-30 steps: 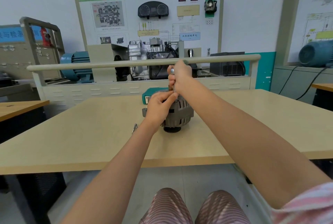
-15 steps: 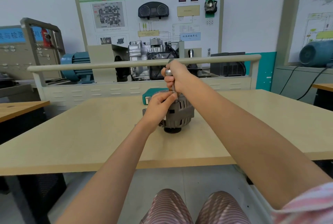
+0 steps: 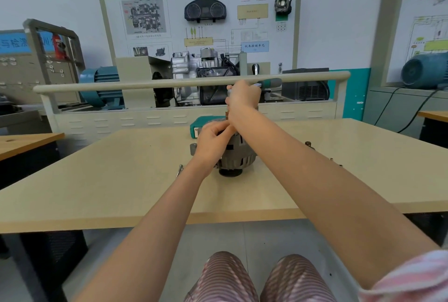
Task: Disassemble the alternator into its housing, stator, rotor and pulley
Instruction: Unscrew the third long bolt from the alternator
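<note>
grey alternator (image 3: 238, 157), beige table (image 3: 126, 180), teal-handled tool (image 3: 270, 82), pink-striped trousers (image 3: 225, 280)

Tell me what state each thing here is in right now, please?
Alternator: standing on its pulley end on the table, still in one piece.
Left hand: gripping the alternator's top.
Right hand: closed round a tool.
Tool: held above the alternator, teal handle sticking out to the right.
Teal case: on the table behind the alternator; open or closed unclear.
Small metal parts: lying loose on the table.

Wall training board (image 3: 198, 22) header — "BS-018", "(DSG)"
</note>
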The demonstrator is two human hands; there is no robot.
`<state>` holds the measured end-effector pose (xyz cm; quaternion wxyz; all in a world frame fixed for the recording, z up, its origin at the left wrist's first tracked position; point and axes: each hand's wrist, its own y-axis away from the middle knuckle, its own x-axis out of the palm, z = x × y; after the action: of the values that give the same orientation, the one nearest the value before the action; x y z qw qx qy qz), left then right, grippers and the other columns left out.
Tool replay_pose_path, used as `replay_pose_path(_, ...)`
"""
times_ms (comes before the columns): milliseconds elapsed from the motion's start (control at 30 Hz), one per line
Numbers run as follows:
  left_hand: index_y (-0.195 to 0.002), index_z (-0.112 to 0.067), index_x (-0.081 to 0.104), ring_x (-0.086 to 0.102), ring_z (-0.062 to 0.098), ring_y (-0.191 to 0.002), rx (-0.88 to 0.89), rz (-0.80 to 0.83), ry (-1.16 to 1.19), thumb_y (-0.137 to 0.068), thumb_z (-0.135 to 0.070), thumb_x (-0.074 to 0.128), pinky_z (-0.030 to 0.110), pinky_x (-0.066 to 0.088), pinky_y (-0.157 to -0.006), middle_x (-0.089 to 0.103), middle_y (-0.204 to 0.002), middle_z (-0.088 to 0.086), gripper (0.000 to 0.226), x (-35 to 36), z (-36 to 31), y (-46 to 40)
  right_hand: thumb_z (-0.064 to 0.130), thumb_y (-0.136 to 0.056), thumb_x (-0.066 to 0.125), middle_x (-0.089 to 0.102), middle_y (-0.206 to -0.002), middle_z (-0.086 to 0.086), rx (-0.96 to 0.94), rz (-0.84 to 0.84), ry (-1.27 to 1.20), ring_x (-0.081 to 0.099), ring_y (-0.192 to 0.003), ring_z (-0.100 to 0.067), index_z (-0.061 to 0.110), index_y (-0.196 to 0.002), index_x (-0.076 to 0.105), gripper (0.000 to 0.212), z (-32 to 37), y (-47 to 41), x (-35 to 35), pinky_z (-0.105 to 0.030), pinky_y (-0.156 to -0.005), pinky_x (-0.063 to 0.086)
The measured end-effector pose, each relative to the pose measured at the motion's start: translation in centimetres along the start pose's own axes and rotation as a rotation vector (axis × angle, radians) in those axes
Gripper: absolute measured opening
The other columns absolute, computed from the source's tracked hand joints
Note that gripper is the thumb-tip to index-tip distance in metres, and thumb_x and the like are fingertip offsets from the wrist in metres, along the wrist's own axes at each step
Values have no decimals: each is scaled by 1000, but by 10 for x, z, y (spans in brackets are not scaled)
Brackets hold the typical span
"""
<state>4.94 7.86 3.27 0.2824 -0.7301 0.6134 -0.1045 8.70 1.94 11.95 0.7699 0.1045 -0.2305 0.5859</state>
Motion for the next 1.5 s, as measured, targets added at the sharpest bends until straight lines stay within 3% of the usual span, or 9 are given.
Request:
replay_pose_path(333, -114, -16, 71, 62, 25, -107, -35, 122, 14, -97, -29, 54, 40, 49, -90, 70, -109, 7, 27, -8, -2, -3, 16, -98, 31, 47, -42, 10, 350, 558, 62, 21, -25, -3, 9, -87, 51, 24, 18, -4, -19, -15, -29, 17)
replay_pose_path(467, -113, -15, 72, 62, 23, -102, -16, 75, 6, -95, -26, 57, 38, 49, -86, 71, -105, 6, 26, -5, 1, -5, 11, -95, 30, 49, -50, 5, 271, 343, 4, 23, -27, -5, 13, -77, 48, 25, 14, -2, -14, -13, -32, 17)
replay_pose_path(633, -62, -31, 68, 59, 39, -89, -32, 6, -9, -94, -13, 57, 49, 48, -80, 67, -84, 14, 39, -3, 2, -6, 13, -101, 29, 61, -85, -12, -72, -22, 26, 42, -49, -10, 5, -123, 39, 25, -1, 5, 1, -20, -41, 30)
replay_pose_path(800, -86, -23, 71, 59, 29, -92, -22, 47, -32, -96, -23, 55, 42, 47, -79, 69, -94, 12, 19, -3, 0, -5, 10, -98, 30, 52, -62, 0, 42, 97, 51, 34, -41, -7, 16, -141, 31, 44, 4, 1, 1, -16, -31, 25)
replay_pose_path(933, -93, -14, 71, 56, 18, -83, -21, 114, -39, -96, -27, 55, 37, 44, -74, 67, -89, 10, 21, -9, -2, -8, 16, -98, 29, 42, -48, 5, 218, 377, 186, 21, -28, -5, 12, -78, 52, 31, 13, 0, -5, -16, -31, 15)
replay_pose_path(1067, -95, -5, 70, 53, 18, -79, -32, 137, -22, -97, -27, 54, 33, 40, -72, 63, -86, 14, 28, -11, -1, -8, 14, -98, 31, 46, -44, 9, 302, 572, 209, 20, -27, -3, 11, -85, 51, 24, 16, 0, -7, -15, -32, 13)
replay_pose_path(1300, -112, -17, 72, 61, 15, -91, -58, 129, -11, -96, -28, 56, 33, 50, -79, 70, -96, 2, 25, -9, -2, -6, 14, -97, 29, 44, -55, 4, 199, 371, 126, 25, -29, -5, 13, -78, 51, 29, 12, 1, -8, -16, -33, 19)
replay_pose_path(1400, -87, -21, 74, 61, 24, -88, -51, 76, -55, -95, -22, 57, 42, 49, -81, 70, -89, 10, 19, -5, -2, -6, 10, -97, 34, 63, -78, -8, -3, 60, 24, 41, -47, -10, 15, -125, 46, 31, 4, 4, -5, -19, -41, 35)
replay_pose_path(1500, -64, -27, 65, 54, 23, -76, -38, 13, -100, -94, -17, 56, 39, 42, -75, 64, -75, 10, 33, -3, 0, -7, 8, -96, 39, 54, -86, -16, -70, 9, 10, 40, -54, -11, -5, -132, 40, 39, -1, 0, -2, -24, -49, 36)
